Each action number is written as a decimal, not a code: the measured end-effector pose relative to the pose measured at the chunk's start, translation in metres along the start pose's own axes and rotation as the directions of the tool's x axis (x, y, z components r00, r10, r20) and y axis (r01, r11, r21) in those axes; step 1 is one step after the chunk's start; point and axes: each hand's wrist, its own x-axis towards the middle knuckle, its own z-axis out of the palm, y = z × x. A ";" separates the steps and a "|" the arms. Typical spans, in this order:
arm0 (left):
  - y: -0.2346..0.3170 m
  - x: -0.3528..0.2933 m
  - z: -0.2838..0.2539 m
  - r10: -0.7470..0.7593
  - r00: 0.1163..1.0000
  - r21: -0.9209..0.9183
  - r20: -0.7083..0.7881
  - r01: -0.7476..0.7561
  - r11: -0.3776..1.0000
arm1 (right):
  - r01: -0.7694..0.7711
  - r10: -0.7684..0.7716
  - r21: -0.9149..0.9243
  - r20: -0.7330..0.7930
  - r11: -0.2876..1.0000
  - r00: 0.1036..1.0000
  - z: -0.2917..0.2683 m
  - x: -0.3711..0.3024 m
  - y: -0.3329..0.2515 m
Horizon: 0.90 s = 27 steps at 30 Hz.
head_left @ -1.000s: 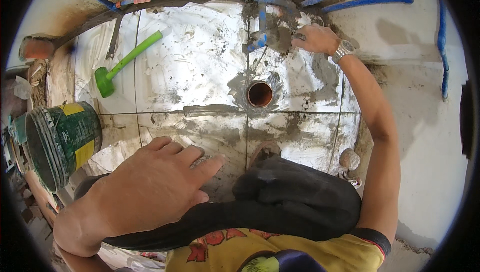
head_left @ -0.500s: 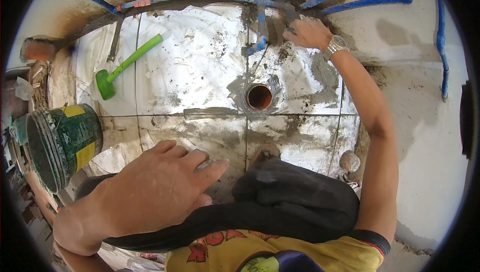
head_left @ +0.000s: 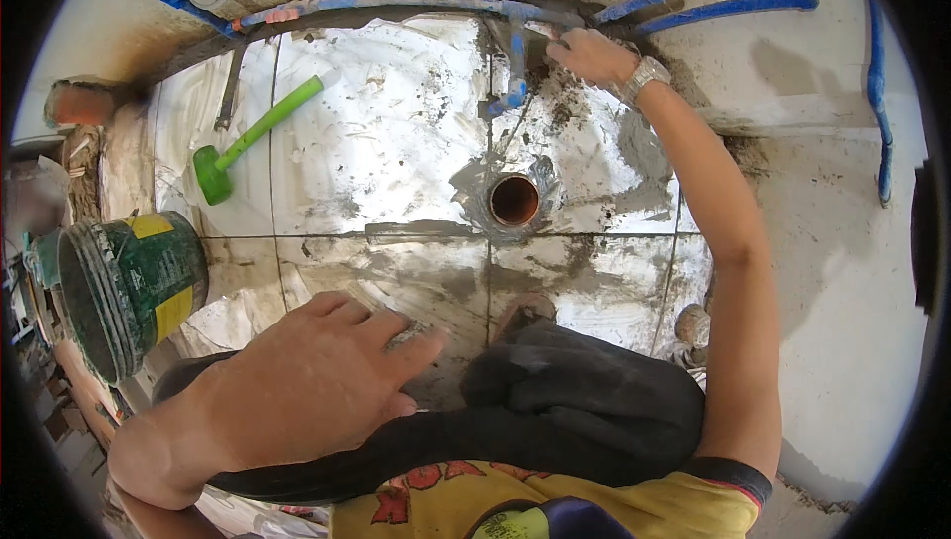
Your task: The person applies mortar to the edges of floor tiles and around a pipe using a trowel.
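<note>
My left hand (head_left: 317, 390) lies flat with fingers spread on a mortar-smeared floor tile (head_left: 396, 281), just in front of my dark-trousered knee (head_left: 584, 400). My right arm stretches far forward. My right hand (head_left: 589, 55), with a watch on the wrist, has its fingers curled at the foot of the wall, beside a short blue pipe (head_left: 515, 68). What the fingers hold is hidden. A round orange drain opening (head_left: 514, 199), ringed with grey mortar, sits in the tiles between the two hands.
A green rubber mallet (head_left: 248, 138) lies on the tiles at far left. A green and yellow bucket (head_left: 129, 286) lies on its side at left. Blue pipes (head_left: 733, 9) run along the wall base. Bare cement floor (head_left: 832, 271) lies to the right.
My right hand has moved further forward, from the tile by the blue pipe to the foot of the wall. My left hand stays flat on the tile.
</note>
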 end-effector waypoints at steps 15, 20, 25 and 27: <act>0.006 -0.013 0.004 -0.055 0.997 -0.015 0.060 0.056 0.998 | 0.052 -0.008 -0.273 0.160 0.961 0.987 -0.015 -0.050 0.011; 0.004 -0.017 0.009 0.013 1.000 0.023 -0.018 -0.012 1.000 | 0.065 -0.021 -0.275 0.162 0.959 0.987 0.006 -0.050 0.024; 0.000 -0.020 0.007 -0.061 0.998 -0.003 -0.019 0.060 0.998 | 0.026 0.045 -0.359 0.188 0.933 0.981 -0.029 -0.065 0.003; 0.002 -0.016 0.008 -0.033 0.999 -0.020 -0.002 0.033 0.999 | 0.054 -0.009 -0.287 0.156 0.956 0.988 -0.024 -0.055 0.022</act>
